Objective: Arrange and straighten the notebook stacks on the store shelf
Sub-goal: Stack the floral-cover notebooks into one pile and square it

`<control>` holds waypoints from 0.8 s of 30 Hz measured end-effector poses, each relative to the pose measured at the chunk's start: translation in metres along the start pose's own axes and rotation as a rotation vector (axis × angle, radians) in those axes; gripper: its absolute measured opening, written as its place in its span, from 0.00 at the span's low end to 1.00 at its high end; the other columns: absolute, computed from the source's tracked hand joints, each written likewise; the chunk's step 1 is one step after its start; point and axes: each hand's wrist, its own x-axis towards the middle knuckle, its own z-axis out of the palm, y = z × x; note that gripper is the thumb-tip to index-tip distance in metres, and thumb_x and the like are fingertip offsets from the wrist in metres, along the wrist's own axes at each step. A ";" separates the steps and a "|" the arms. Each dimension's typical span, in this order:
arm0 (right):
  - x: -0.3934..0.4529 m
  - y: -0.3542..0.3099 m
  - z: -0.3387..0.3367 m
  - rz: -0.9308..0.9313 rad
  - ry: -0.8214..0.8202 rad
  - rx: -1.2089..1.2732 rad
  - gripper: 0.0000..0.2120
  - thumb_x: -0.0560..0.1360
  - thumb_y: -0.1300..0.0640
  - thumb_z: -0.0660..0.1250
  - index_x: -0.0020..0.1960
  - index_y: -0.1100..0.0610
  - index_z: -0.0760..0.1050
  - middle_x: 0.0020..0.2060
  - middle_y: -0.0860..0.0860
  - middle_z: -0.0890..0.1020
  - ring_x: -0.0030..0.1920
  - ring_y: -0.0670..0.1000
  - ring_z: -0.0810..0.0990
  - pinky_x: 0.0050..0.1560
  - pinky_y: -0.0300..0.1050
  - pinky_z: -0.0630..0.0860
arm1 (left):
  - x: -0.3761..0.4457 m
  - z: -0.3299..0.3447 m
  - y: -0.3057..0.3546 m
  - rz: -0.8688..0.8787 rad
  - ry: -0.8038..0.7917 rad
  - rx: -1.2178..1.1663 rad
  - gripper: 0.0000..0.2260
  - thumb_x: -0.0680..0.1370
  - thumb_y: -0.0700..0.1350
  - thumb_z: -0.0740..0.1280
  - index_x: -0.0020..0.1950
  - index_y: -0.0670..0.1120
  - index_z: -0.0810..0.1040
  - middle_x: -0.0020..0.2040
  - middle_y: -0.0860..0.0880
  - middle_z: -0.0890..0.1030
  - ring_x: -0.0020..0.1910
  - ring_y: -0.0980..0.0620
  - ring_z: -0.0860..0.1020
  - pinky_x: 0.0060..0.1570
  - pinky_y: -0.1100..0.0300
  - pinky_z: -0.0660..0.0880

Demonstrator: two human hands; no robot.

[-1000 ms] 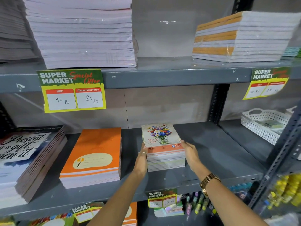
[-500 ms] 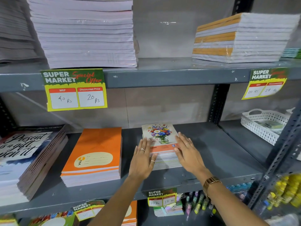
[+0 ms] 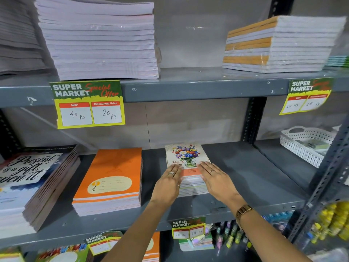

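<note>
A small stack of notebooks with a flower-vase cover (image 3: 186,155) stands in the middle of the grey middle shelf (image 3: 245,178). My left hand (image 3: 168,183) lies flat against the stack's left side, fingers stretched over its top edge. My right hand (image 3: 217,179) lies flat against the right side, fingers on the cover. Neither hand grips anything. An orange notebook stack (image 3: 111,178) sits to the left, and a dark stack with script lettering (image 3: 32,182) at the far left.
The upper shelf carries a tall white stack (image 3: 98,40) and a wrapped orange-and-white stack (image 3: 279,44). A white perforated basket (image 3: 306,144) stands at the right. Yellow price tags (image 3: 88,104) hang off the shelf edges. A slotted metal upright (image 3: 326,182) crosses the right foreground.
My hands went from clasping the flower stack's sides low down to lying flat and open along its upper edges, fingers reaching further back. The stack sits slightly deeper on the shelf.
</note>
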 end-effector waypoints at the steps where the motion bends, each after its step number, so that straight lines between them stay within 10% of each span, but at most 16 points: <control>1: 0.000 0.001 0.002 -0.012 0.017 -0.018 0.30 0.81 0.52 0.39 0.56 0.56 0.81 0.52 0.51 0.85 0.54 0.48 0.83 0.53 0.46 0.80 | 0.000 0.000 0.000 0.003 0.005 -0.001 0.21 0.82 0.48 0.50 0.75 0.49 0.53 0.77 0.50 0.57 0.76 0.54 0.51 0.73 0.59 0.54; 11: 0.002 0.007 0.013 -0.045 0.110 -0.094 0.24 0.59 0.62 0.78 0.55 0.59 0.81 0.51 0.53 0.85 0.52 0.50 0.84 0.51 0.48 0.80 | 0.000 0.001 0.001 0.001 0.031 -0.017 0.22 0.82 0.44 0.54 0.75 0.48 0.54 0.77 0.50 0.57 0.76 0.54 0.51 0.72 0.59 0.56; 18: -0.001 -0.002 0.003 0.016 0.014 -0.095 0.23 0.80 0.52 0.47 0.59 0.57 0.79 0.54 0.52 0.84 0.56 0.50 0.82 0.57 0.48 0.77 | -0.004 0.002 -0.003 0.051 0.023 0.000 0.23 0.82 0.52 0.50 0.75 0.47 0.52 0.77 0.48 0.56 0.76 0.52 0.50 0.74 0.57 0.46; 24: 0.003 -0.015 -0.013 0.073 0.022 -0.099 0.34 0.81 0.47 0.34 0.66 0.61 0.72 0.64 0.56 0.77 0.65 0.54 0.75 0.71 0.43 0.44 | -0.021 -0.013 -0.034 0.028 0.086 0.064 0.45 0.68 0.71 0.33 0.75 0.43 0.50 0.77 0.46 0.54 0.76 0.49 0.49 0.72 0.57 0.34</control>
